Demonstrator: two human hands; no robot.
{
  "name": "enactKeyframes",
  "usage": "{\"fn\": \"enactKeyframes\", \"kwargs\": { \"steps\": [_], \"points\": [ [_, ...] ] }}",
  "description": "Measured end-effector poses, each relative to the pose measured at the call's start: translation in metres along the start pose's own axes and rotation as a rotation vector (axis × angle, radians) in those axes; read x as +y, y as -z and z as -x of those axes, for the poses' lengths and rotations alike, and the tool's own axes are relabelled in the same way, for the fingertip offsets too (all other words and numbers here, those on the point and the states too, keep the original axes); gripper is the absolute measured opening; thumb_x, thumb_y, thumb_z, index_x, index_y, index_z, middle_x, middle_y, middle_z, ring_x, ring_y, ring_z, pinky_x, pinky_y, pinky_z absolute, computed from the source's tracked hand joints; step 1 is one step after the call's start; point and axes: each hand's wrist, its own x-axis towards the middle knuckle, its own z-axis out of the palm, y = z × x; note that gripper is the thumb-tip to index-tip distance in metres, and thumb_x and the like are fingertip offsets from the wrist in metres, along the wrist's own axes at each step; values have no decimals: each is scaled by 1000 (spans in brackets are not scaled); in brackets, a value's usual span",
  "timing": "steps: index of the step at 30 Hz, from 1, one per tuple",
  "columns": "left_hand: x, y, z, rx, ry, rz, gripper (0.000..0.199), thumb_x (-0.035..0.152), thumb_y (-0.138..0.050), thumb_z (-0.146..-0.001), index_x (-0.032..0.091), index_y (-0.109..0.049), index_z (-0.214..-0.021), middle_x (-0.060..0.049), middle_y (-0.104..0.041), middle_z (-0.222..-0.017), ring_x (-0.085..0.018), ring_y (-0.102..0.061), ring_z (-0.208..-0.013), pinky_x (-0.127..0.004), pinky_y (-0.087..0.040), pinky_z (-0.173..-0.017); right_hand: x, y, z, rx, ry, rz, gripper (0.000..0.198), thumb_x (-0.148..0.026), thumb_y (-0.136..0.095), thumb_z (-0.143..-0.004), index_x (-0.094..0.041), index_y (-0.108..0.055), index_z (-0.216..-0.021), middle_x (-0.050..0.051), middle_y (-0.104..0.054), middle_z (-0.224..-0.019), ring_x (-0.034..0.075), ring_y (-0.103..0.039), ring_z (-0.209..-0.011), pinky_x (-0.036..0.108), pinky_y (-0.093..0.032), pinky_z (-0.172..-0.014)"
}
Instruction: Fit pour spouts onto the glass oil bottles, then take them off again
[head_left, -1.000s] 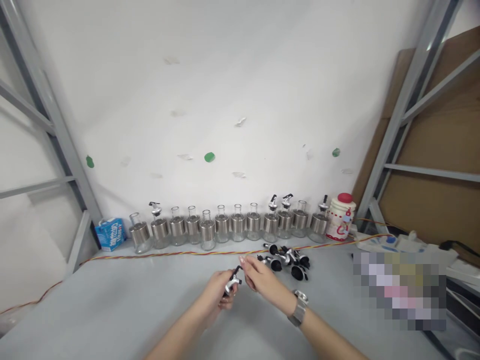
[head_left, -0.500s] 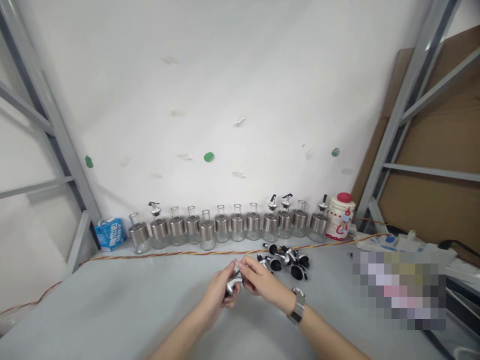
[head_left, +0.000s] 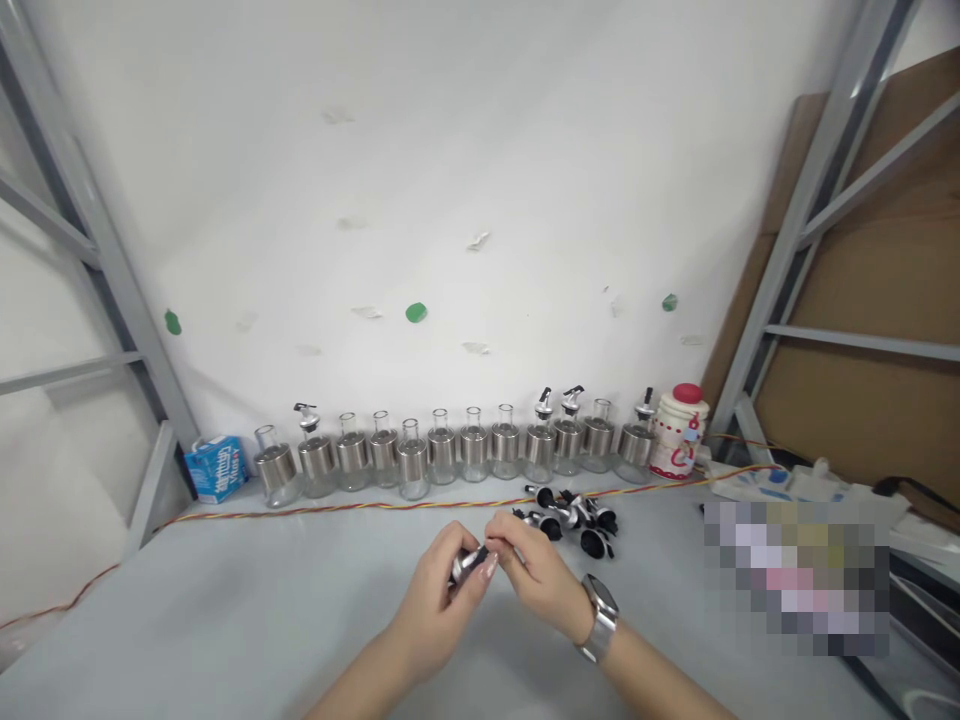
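L hand (head_left: 433,603): fingers closed round small silver-&-blk pourer stopper (head_left: 466,567). R hand (head_left: 541,583): fingertips pinch its blk end; exact contact hidden. I hold it betw. both hands above flat grey desk (head_left: 225,600), nearer me than row of clear glass bottles w/ brushed-metal bands (head_left: 412,460). Heap of loose silver-&-blk stoppers (head_left: 595,543) lies just beyond my R hand. Risks (est.): smooth body may slip if my L grip slackens while R pulls; blk end may bend if I twist it off-axis; a dropped pc. may roll to heap & get mixed up.
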Motion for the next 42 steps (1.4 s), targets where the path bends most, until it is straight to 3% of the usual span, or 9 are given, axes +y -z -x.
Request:
{"fn": "enactKeyframes", "kwargs": {
  "steps": [9,17,24,28,38,42],
  "points": [
    [-1,3,0,2,-143,-166,14,30,-41,-84,19,-47,-79,-1,-43,-73,-13,-40,-65,-23,-31,-58,5,-2,2,70,43,21,17,-28,-35,-87,-22,-47,-77,1,-44,-68,15,-43,-64,27,-34,-60],
    [-5,3,-2,16,-133,-27,24,32,-31,-87,18,-45,-73,-1,-43,-72,-13,-41,-70,-25,-33,-67,2,-11,3,150,-69,-30,19,-30,-38,-86,-21,-46,-72,-1,-44,-66,13,-42,-62,25,-33,-59],
    [-5,-2,-1,7,78,232,27,38,-32,-86,19,-43,-72,3,-38,-69,-10,-36,-65,-22,-31,-62,-1,-7,-3,-28,-354,-403,28,-43,-41,-84,-21,-38,-67,-8,-33,-48,7,-28,-41,20,-25,-42],
    [-5,-4,-1,-11,152,305,26,42,-36,-84,19,-41,-72,4,-35,-67,-9,-32,-63,-20,-30,-60,3,-10,-2,-137,-402,-558,32,-45,-33,-86,-21,-37,-66,-9,-30,-41,7,-25,-35,20,-21,-37],
    [-18,-6,-8,-18,263,472,30,47,-42,-80,18,-45,-74,3,-42,-66,-8,-33,-57,-18,-22,-48,4,-6,-2,-63,-249,-152,33,-41,-31,-88,-20,-38,-64,-5,-35,-54,9,-32,-50,22,-26,-50],
    [-20,-6,-9,-20,246,471,30,46,-42,-80,18,-44,-72,4,-41,-64,-7,-30,-54,-18,-19,-46,1,-3,-3,-71,-210,-118,33,-40,-33,-88,-19,-44,-66,-4,-40,-57,9,-36,-53,22,-28,-53]
  ]
}}
